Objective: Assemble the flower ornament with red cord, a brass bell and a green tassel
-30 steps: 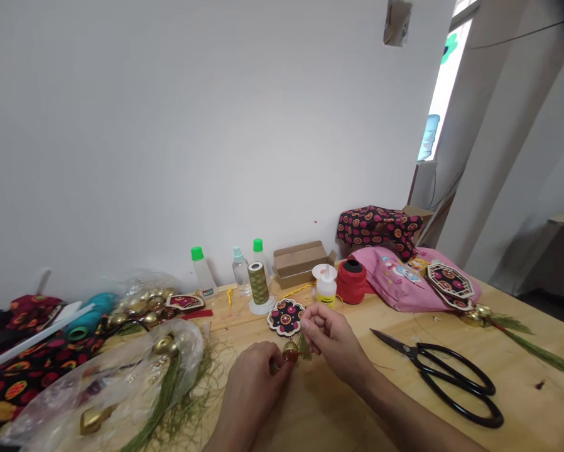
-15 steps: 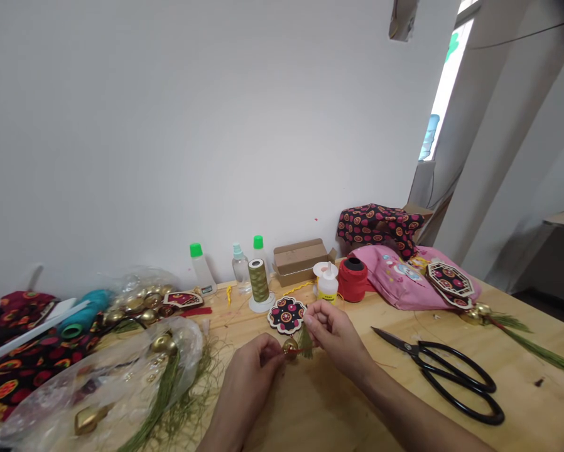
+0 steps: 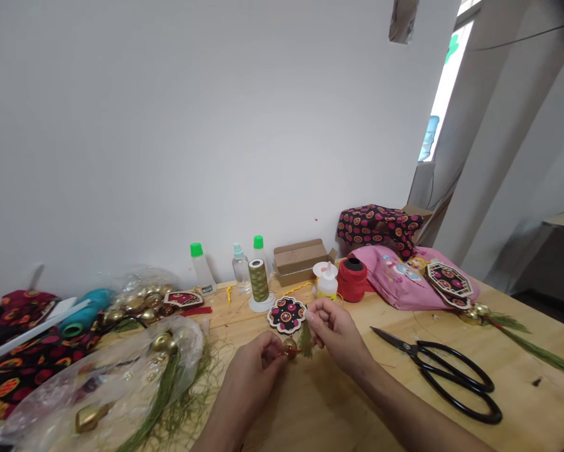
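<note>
My left hand (image 3: pixel 255 371) is closed in a pinch on a small gold bell (image 3: pixel 290 347) with a red thread, low over the wooden table (image 3: pixel 404 376). My right hand (image 3: pixel 336 336) is also closed, its fingertips pinching the top of a green tassel (image 3: pixel 305 339) that hangs right beside the bell. A flower-shaped ornament (image 3: pixel 286 314) in black with red and pink dots lies just behind both hands and seems joined to the bell.
Black scissors (image 3: pixel 444 378) lie to the right. A green thread spool (image 3: pixel 258 284), glue bottle (image 3: pixel 328 284), red spool (image 3: pixel 352 280), squeeze bottles and a cardboard box (image 3: pixel 299 260) stand at the back. Plastic bags (image 3: pixel 122 376) of bells and tassels lie left; pink cloth (image 3: pixel 404 279) right.
Both hands have shifted slightly toward the ornament and drawn closer together around the bell and tassel. The view has tilted a little; nothing else on the table moved.
</note>
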`<state>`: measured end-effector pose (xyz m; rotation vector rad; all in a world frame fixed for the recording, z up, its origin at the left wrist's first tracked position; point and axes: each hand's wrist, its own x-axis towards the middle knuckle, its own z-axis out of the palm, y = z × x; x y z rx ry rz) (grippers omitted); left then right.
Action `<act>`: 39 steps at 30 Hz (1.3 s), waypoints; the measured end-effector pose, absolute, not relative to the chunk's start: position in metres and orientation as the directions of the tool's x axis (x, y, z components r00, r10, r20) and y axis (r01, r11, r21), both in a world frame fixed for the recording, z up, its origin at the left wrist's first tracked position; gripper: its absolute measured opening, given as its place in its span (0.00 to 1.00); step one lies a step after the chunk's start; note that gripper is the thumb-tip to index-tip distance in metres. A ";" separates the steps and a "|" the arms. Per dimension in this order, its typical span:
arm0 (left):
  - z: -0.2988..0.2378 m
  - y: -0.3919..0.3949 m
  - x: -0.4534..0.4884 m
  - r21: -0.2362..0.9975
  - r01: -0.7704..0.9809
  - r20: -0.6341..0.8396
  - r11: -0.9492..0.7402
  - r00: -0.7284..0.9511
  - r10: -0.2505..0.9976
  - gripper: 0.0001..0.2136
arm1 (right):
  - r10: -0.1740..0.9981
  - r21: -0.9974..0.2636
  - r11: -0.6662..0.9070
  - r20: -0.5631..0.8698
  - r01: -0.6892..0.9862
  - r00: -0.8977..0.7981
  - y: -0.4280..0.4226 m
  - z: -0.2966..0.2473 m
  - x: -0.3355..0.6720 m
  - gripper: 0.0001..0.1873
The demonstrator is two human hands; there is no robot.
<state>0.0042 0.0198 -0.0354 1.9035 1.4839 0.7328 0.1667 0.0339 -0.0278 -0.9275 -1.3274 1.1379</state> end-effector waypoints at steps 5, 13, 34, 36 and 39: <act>-0.032 0.016 0.005 0.694 0.677 0.035 -0.245 0.308 0.951 0.08 | 0.962 -0.969 0.225 0.237 -0.098 -0.134 0.031 -0.026 0.164 0.10; -0.026 0.013 0.009 0.597 0.733 0.048 -0.326 0.373 0.927 0.12 | 0.960 -0.967 0.235 0.247 -0.102 -0.133 0.029 -0.024 0.164 0.10; -0.030 0.015 0.016 0.614 0.689 0.155 -0.384 0.372 0.915 0.12 | 0.982 -0.925 0.151 0.180 -0.349 -0.050 0.029 -0.016 0.166 0.12; -0.030 0.015 0.017 0.582 0.710 0.152 -0.396 0.384 0.911 0.13 | 0.984 -0.918 0.142 0.172 -0.369 -0.049 0.029 -0.016 0.165 0.13; -0.029 0.014 0.019 0.515 0.763 0.132 -0.390 0.379 0.916 0.14 | 0.983 -0.921 0.140 0.174 -0.365 -0.062 0.029 -0.016 0.164 0.13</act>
